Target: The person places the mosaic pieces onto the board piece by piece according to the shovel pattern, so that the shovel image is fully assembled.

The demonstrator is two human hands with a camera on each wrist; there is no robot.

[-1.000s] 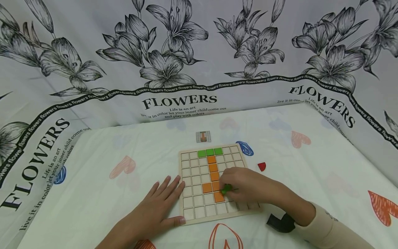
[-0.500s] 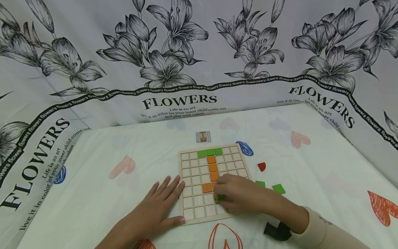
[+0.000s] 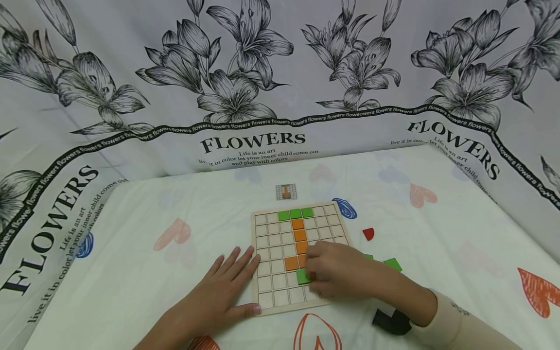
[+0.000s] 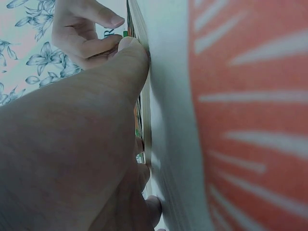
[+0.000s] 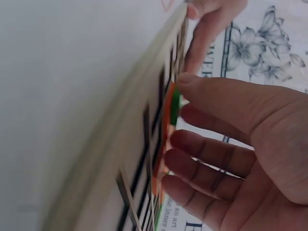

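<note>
A wooden grid board point(image 3: 272, 311) lies on the cloth, with green square tiles point(image 3: 295, 214) along its far row and a column of orange square tiles point(image 3: 300, 235) below them. My right hand point(image 3: 339, 270) is over the board, thumb and index finger at the edges of a green square tile point(image 3: 303, 276), also seen edge-on in the right wrist view point(image 5: 175, 107). That tile overlaps the lowest orange square of the column. My left hand point(image 3: 220, 289) lies flat on the cloth with straight fingers, fingertips and thumb at the board's left edge.
A small picture card point(image 3: 286, 192) lies beyond the board. To the right are a red wedge-shaped piece point(image 3: 368, 234) and loose green tiles point(image 3: 393, 264), partly behind my right arm. A black object point(image 3: 391, 322) shows by the right wrist. A flower-printed curtain point(image 3: 245, 58) hangs behind.
My right hand has moved left and toward me, bringing the green tile down over the lowest orange square. Loose green tiles at the right have come into sight. The left hand stays put.
</note>
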